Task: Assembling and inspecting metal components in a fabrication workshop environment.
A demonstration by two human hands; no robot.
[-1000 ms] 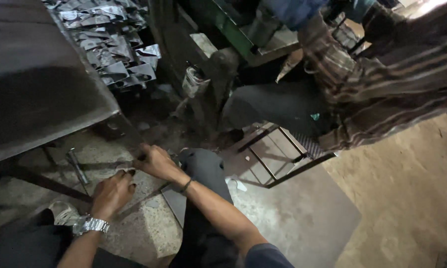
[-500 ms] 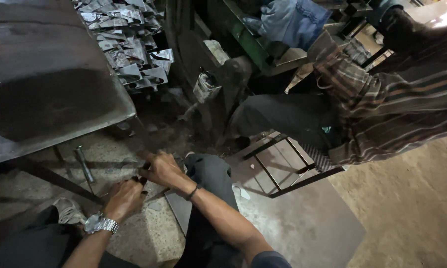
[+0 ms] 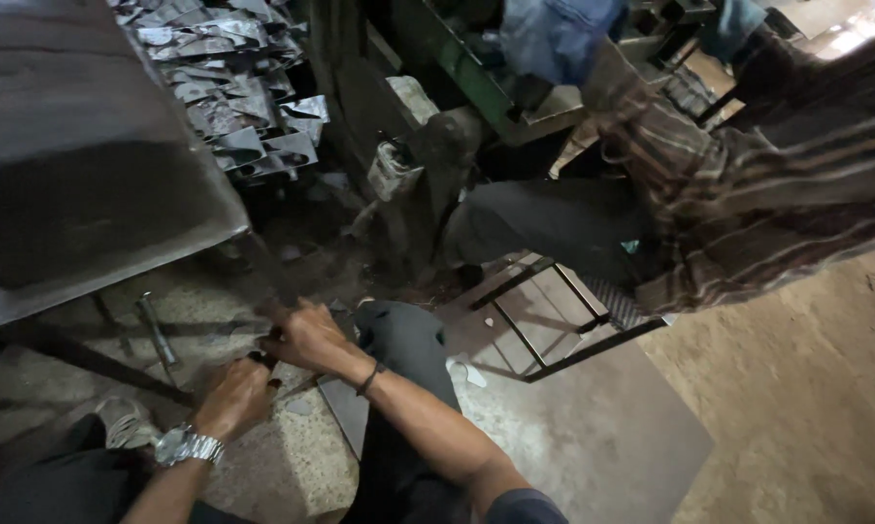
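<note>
1. The left hand (image 3: 231,396) is curled into a fist low over the speckled concrete floor (image 3: 263,466). A small dark object (image 3: 260,360) shows at its knuckles, and whether the fingers are clamped on it cannot be told. A metal wristwatch (image 3: 187,446) sits on that wrist.
2. The right hand (image 3: 306,335) lies just beside the left, knuckles up and fingers bent down toward the same spot. What it grips, if anything, is hidden under the hand. A dark band (image 3: 369,378) circles its wrist.
3. Under the right forearm, a flat grey metal sheet (image 3: 593,437) lies on the floor and spreads toward the right.
4. Just left of the hands, a short metal rod (image 3: 154,330) lies on the floor, under the near edge of a large sloping steel plate (image 3: 78,165).
5. Beyond that plate's far edge, a heap of stamped metal pieces (image 3: 233,87) is piled up.
6. At the upper right, another person in a striped shirt (image 3: 748,194) sits by a green machine frame (image 3: 466,78), with an angle-iron frame (image 3: 554,320) at their feet.
</note>
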